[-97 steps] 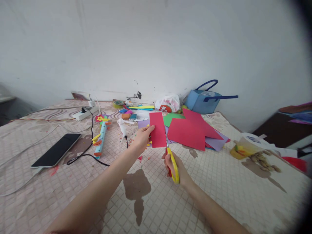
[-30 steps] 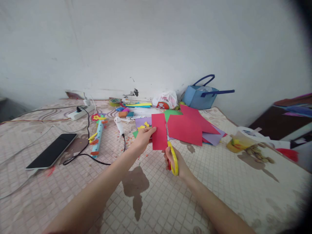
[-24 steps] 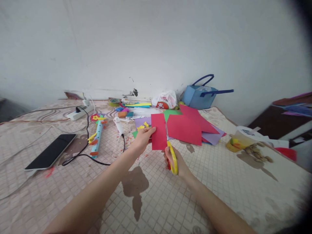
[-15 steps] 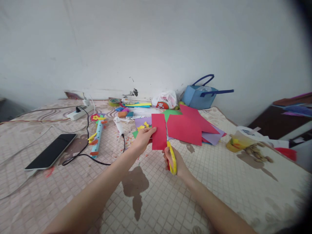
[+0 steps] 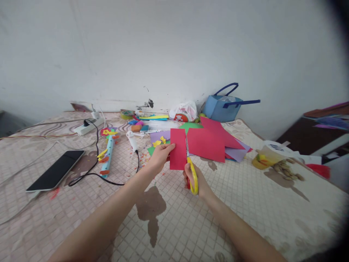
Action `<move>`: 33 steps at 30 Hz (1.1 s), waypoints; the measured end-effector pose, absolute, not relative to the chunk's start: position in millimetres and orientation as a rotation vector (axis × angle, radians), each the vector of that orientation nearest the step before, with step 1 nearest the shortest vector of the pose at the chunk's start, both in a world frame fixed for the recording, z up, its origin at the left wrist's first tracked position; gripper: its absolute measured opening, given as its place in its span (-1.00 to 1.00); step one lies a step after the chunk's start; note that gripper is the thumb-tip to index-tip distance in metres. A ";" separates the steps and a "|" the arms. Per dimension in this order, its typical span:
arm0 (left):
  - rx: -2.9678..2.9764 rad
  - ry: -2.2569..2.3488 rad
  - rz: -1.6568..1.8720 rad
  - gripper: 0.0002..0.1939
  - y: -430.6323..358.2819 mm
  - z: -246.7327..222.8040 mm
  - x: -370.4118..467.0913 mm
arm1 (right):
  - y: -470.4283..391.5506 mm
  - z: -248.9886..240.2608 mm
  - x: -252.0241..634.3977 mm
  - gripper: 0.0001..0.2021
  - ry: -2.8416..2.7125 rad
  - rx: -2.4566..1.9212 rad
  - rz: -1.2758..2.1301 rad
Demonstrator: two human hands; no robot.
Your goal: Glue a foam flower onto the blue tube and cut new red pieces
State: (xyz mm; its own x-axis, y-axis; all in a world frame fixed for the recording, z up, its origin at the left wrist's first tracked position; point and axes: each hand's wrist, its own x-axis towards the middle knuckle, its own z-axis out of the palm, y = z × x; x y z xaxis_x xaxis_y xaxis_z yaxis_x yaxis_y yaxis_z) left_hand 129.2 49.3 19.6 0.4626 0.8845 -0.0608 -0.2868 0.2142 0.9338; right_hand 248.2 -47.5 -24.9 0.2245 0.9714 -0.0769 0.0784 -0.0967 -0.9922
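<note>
A red rectangle of paper (image 5: 177, 150) is pinched at its left edge by my left hand (image 5: 161, 157), thumb on top and fingers behind. My right hand (image 5: 199, 180) grips yellow-handled scissors (image 5: 194, 178), with part of a red handle showing below the fingers. The blades point away from me and lie along the paper's right edge; whether they are parted there I cannot tell. Behind the blades, larger red sheets (image 5: 208, 145) lie over purple paper (image 5: 237, 154) and green paper (image 5: 191, 126).
To the left lie a phone (image 5: 56, 171), a power strip (image 5: 89, 126), a decorated blue stick (image 5: 108, 154) and a white glue gun (image 5: 132, 142) with a black cord. A blue bag (image 5: 222, 109) stands by the wall. A yellowish tub (image 5: 263, 160) is at right.
The paper and scissors hold nearly the same place, with the paper's lower edge slightly nearer me. Both hands keep their grips. The whole view has shifted a little.
</note>
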 end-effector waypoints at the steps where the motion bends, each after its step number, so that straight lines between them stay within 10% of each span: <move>1: 1.055 0.695 0.905 -0.72 48.4 19.2 129.4 | -47.5 -24.5 248.4 -0.50 -1.052 -1.431 1.062; 33: 1.073 0.701 0.859 -0.73 40.6 16.6 131.1 | -44.8 -18.5 250.8 -0.45 -0.999 -1.485 1.057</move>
State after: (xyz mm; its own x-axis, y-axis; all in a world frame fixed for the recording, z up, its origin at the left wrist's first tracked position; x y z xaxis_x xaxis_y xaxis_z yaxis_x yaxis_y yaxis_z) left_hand 131.1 40.6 16.6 0.4978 0.8638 -0.0777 -0.2494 0.2284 0.9411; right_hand 250.8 -44.8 -18.5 0.2721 0.9548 -0.1198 0.0659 -0.1427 -0.9876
